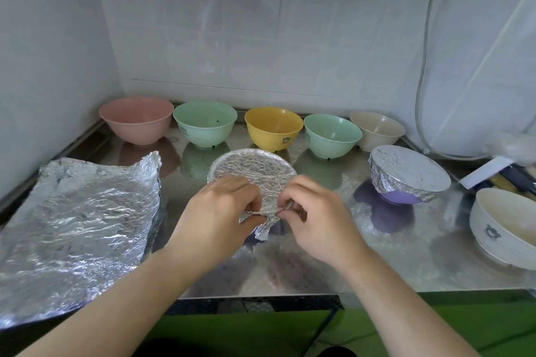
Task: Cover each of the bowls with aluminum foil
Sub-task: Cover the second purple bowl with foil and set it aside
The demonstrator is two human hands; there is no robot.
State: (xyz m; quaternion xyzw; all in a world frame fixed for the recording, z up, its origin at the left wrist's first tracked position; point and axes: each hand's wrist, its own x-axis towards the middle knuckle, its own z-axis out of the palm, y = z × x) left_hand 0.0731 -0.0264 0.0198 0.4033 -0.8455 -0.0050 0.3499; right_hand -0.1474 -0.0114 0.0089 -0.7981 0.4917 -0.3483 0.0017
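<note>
The bowl being worked on (252, 171) sits at the middle of the steel counter (391, 264), and most of it is hidden: crinkled foil covers its top and both hands block its near side, so only a dark sliver, perhaps purple, shows beneath the foil's hanging corner. The left hand (214, 211) and the right hand (316, 217) meet at the near rim, each with fingers curled in and pinching a fold of the foil edge between thumb and fingertips.

To the right stands a purple bowl (406, 174) already wrapped, its foil pulled tight over the top and down the sides. Along the back wall five open bowls stand in a row: a pink bowl (136, 120), a green bowl (204, 123), a yellow bowl (272, 127), a second green bowl (332, 135) and a beige bowl (377, 130). A white bowl (499, 226) at the right edge is cut off by the frame. A loose foil sheet (78, 226) lies wrinkled on the left, its far corner curled up. Some utensils at the far right are too blurred to make out.
</note>
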